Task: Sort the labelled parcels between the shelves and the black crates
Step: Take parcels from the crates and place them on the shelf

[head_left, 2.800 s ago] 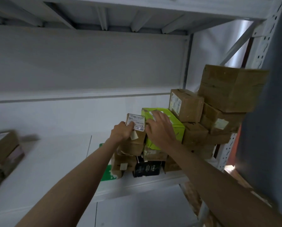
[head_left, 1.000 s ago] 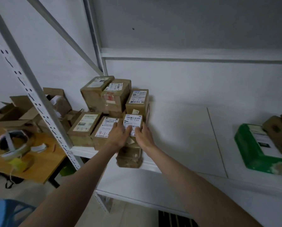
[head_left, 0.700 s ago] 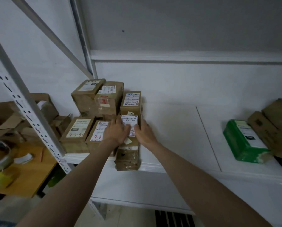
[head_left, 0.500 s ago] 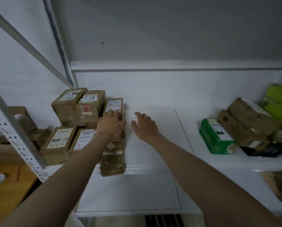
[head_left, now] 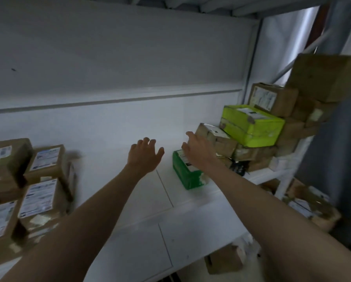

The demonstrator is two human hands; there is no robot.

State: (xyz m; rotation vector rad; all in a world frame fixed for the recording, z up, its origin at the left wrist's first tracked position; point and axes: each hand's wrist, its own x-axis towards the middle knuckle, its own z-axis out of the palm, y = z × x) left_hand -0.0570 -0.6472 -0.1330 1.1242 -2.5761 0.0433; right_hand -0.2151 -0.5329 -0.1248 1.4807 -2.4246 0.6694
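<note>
On the shelf [head_left: 130,192], our right hand [head_left: 198,152], fingers spread empty like the left hand [head_left: 143,156], is nearer the brown box [head_left: 221,139] just right.

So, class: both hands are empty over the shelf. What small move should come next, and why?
Probably the right hand closes on the brown parcel by its fingertips: both hands are open, and the left hand hovers over bare shelf.
</note>
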